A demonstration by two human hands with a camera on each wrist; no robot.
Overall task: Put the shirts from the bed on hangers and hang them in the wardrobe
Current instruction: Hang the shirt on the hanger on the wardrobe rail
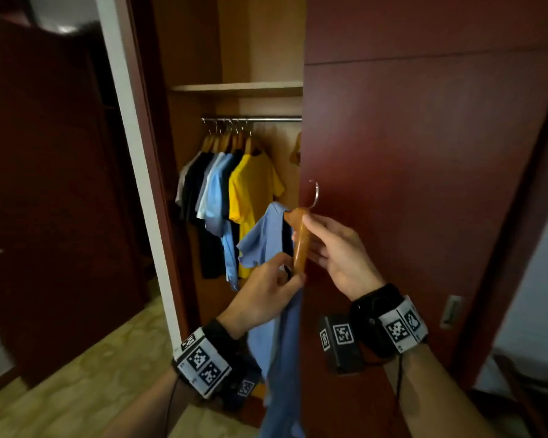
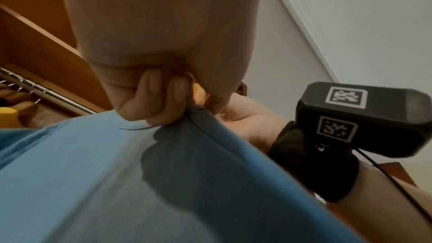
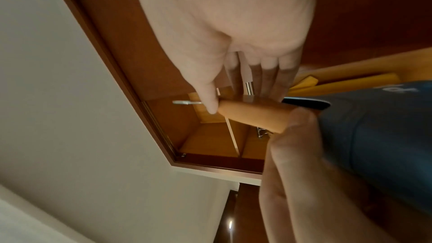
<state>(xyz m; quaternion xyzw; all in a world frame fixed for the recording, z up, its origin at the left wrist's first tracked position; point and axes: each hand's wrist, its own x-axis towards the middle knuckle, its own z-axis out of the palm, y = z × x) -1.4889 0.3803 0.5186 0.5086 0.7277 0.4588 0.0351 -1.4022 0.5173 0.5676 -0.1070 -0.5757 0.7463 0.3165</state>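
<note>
One blue shirt (image 1: 276, 235) hangs half-dressed on a wooden hanger (image 1: 299, 245), held up before the wardrobe door (image 1: 424, 153). The left hand (image 1: 263, 295), raised palm-in, pinches shirt fabric at the hanger's lower end. The right hand (image 1: 336, 248), fingers curled, has its grip on the hanger's middle. Shirts (image 1: 231, 197) hang on the rail (image 1: 253, 119) behind.

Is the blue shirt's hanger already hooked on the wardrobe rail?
No: the wooden hanger is held by both hands in front of the wardrobe door, its hook below the rail.
</note>
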